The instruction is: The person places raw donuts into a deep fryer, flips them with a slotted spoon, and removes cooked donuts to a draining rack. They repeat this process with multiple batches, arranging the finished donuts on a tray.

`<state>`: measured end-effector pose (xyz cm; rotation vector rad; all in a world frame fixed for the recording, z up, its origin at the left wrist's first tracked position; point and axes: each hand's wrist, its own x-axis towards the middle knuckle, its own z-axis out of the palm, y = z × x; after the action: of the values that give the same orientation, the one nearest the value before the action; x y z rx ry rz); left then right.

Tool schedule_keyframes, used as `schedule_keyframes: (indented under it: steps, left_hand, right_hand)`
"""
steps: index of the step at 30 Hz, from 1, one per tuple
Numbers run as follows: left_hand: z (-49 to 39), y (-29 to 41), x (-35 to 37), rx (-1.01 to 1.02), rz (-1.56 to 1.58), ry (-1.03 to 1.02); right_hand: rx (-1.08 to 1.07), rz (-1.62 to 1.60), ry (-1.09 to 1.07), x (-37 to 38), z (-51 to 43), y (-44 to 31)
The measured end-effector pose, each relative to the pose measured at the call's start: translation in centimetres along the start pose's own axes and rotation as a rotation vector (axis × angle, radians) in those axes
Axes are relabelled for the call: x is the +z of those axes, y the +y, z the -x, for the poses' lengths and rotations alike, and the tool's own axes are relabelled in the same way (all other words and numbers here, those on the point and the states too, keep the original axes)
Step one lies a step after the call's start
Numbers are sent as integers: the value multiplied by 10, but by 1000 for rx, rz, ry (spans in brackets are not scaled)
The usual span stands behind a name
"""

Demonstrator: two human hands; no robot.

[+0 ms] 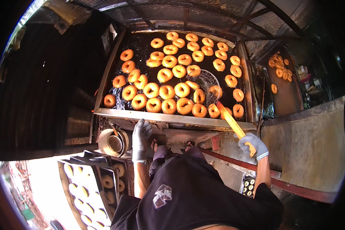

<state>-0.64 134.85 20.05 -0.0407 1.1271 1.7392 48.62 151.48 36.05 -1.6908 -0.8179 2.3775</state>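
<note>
Many ring doughnuts (169,61) float in dark oil inside a wide rectangular frying vat (149,115) before me. My right hand (253,144), in a grey knit glove, grips the wooden handle (232,120) of a round wire skimmer (211,83). The skimmer's mesh lies in the oil at the vat's right half, with a doughnut (216,91) at its lower part; whether that one lies on or under the mesh I cannot tell. My left hand (141,138), also gloved, is beside the vat's front rim with fingers curled. It appears to hold nothing.
Trays of pale raw dough rings (84,195) stand at my lower left, near a round metal pot (112,142). More fried doughnuts lie on a brown tray (286,99) at the right. A metal panel (304,149) and a reddish rail (302,192) flank my right side. Wire mesh (172,13) rises behind the vat.
</note>
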Motion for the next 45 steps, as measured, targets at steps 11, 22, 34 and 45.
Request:
schedule_keyframes:
  steps: [11, 22, 34, 45]
  left_hand:
    - [76, -27, -7, 102, 245, 253]
    - [96, 30, -29, 224, 245, 301]
    - [70, 75, -101, 272, 224, 193]
    - [86, 70, -68, 244, 275, 186]
  right_hand:
    - [363, -102, -414, 6, -77, -59]
    - [476, -275, -596, 160, -174, -44]
    - [649, -480, -836, 278, -260, -25]
    - [451, -696, -1100, 238, -262, 45]
